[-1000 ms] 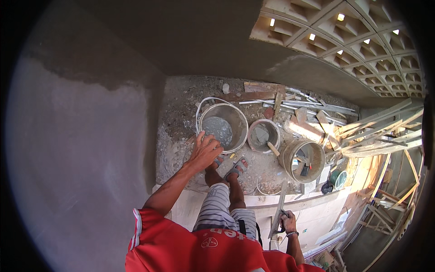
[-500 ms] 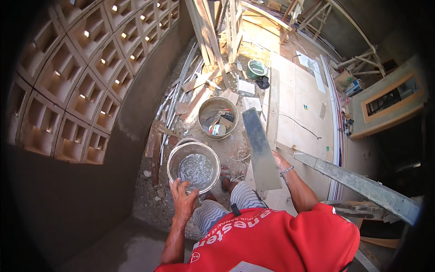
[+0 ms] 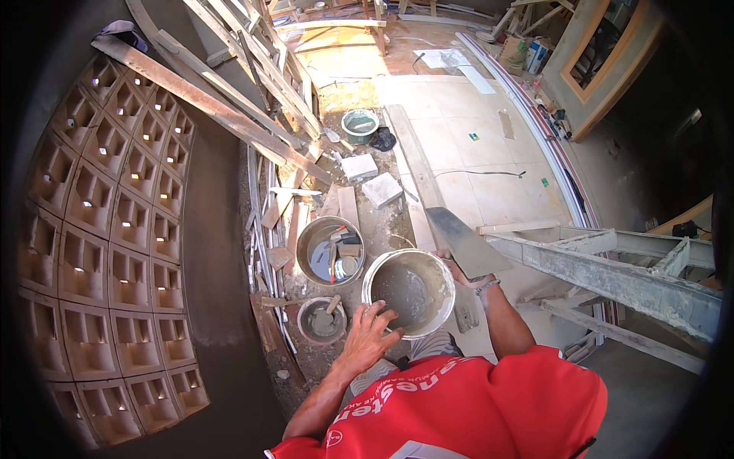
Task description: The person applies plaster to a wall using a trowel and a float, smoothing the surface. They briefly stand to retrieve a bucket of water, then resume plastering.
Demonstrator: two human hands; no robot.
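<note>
A pale round bucket (image 3: 368,284) is held tilted in front of me, with a little grey, wet residue inside. My left hand (image 3: 371,338) grips its near left rim, fingers over the edge. At its right side, my right hand (image 3: 460,271) is closed under a long, flat, dark plastering trowel (image 3: 468,243). The trowel's blade points away and left, and its handle is hidden. Part of my right hand is hidden too, and whether it also touches the bucket I cannot tell. Left of the bucket, a small bowl (image 3: 307,327) of grey mortar stands on the ground with a wooden-handled tool in it.
A larger bucket (image 3: 304,268) holds several tools and a white tub. Pale blocks (image 3: 382,190) and a green bucket (image 3: 359,122) stand farther off. A metal ladder-like frame (image 3: 596,260) juts in from the right. Leaning planks (image 3: 206,107) and a ventilation-block wall (image 3: 115,268) are at left.
The bucket has come up and rightward in my left hand, toward my right hand, and its water is mostly gone. The small mortar bowl now shows. My view has shifted.
</note>
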